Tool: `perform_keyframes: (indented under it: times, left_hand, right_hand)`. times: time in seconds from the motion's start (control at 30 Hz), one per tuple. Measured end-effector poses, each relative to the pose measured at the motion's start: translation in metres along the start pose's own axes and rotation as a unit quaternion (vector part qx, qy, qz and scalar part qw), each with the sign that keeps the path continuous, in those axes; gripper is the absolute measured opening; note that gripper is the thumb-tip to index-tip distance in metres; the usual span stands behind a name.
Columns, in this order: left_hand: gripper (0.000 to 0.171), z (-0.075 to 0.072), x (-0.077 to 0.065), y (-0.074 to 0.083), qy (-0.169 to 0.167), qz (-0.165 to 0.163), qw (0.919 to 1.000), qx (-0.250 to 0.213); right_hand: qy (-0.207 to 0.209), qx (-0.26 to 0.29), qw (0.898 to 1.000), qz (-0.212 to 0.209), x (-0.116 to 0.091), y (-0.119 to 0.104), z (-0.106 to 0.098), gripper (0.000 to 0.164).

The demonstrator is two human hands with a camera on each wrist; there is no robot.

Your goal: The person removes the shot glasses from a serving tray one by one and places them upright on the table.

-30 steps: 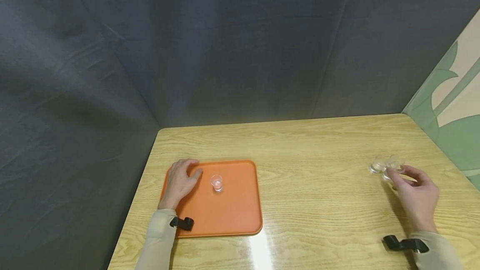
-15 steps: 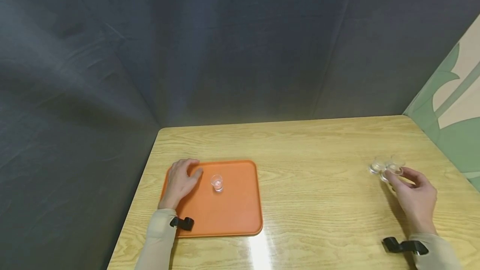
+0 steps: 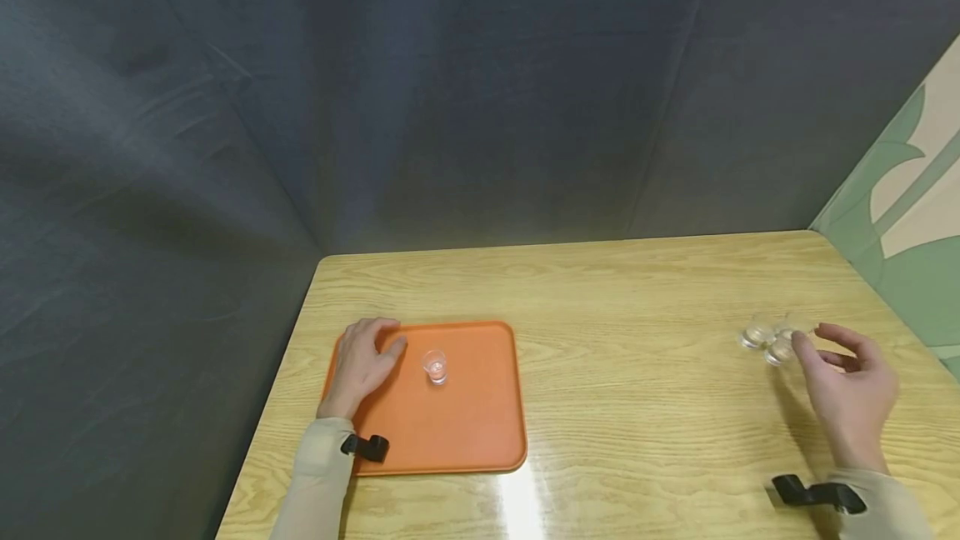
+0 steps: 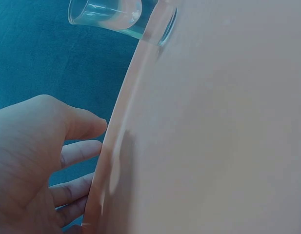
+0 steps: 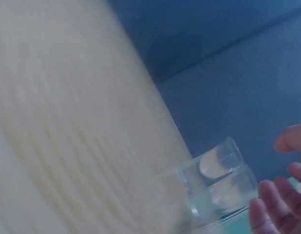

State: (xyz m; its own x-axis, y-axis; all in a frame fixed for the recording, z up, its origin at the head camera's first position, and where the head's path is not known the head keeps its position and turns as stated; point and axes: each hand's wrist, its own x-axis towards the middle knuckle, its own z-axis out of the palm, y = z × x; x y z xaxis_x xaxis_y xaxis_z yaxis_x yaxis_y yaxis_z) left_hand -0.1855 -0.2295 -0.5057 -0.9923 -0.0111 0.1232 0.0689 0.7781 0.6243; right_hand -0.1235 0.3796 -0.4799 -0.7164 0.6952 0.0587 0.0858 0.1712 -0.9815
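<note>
Worktop (image 3: 630,407): wood grain, right before you
Orange tray (image 3: 472,432): there, flat on your left
Clear glasses (image 3: 780,349): close together on your right

- Right hand (image 5: 279,204): cut by right edge, right wrist view, a bit blurry; touching anything, can't tell.
- Right cups (image 3: 781,348): overlapping, rims faint, partly behind hand; count unclear.
- Tray cup (image 4: 116,15): cut by top edge, left wrist view.
- Left hand (image 4: 23,161): cut at left edge, same view.
- Tray (image 3: 480,432): left rim partly hidden by left hand and left sleeve (image 3: 311,473), head view.
</note>
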Motion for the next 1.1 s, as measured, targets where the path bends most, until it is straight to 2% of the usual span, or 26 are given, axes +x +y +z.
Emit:
perform_keyframes:
  times: [0.07, 0.13, 0.23, 0.37, 0.5, 0.77, 0.9, 1.1]
  left_hand:
    - [0.035, 0.000, 0.000, 0.000, 0.000, 0.001, 1.0000, 0.001]
    - [0.035, 0.001, 0.000, -0.001, 0.001, 0.002, 1.0000, 0.003]
    - [0.035, 0.002, -0.001, 0.000, 0.004, 0.002, 1.0000, 0.003]
    - [0.035, 0.003, -0.001, -0.001, 0.006, 0.001, 1.0000, 0.002]
    - [0.035, 0.002, -0.001, 0.000, 0.000, -0.004, 1.0000, 0.002]
    - [0.037, 0.003, 0.001, -0.002, -0.008, -0.006, 0.9999, 0.010]
    - [0.037, 0.003, 0.002, -0.001, -0.008, -0.003, 0.9999, 0.013]
    - [0.037, 0.002, 0.001, -0.001, -0.006, -0.007, 0.9999, 0.011]
  right_hand:
    - [0.014, -0.036, 0.998, -0.050, -0.004, -0.006, 0.005, 0.024]
    - [0.012, -0.046, 0.995, -0.085, -0.008, -0.012, 0.011, 0.026]
    - [-0.016, -0.041, 0.996, -0.081, -0.013, -0.019, 0.020, 0.025]
    - [-0.089, -0.050, 0.993, -0.062, -0.020, -0.021, 0.032, 0.021]
    - [-0.167, -0.072, 0.980, -0.086, -0.031, -0.017, 0.047, 0.022]
    - [-0.282, -0.095, 0.947, -0.123, -0.062, -0.009, 0.082, 0.034]
    - [-0.321, -0.110, 0.932, -0.125, -0.079, -0.008, 0.099, 0.036]
    - [-0.373, -0.100, 0.915, -0.117, -0.101, -0.012, 0.126, 0.034]
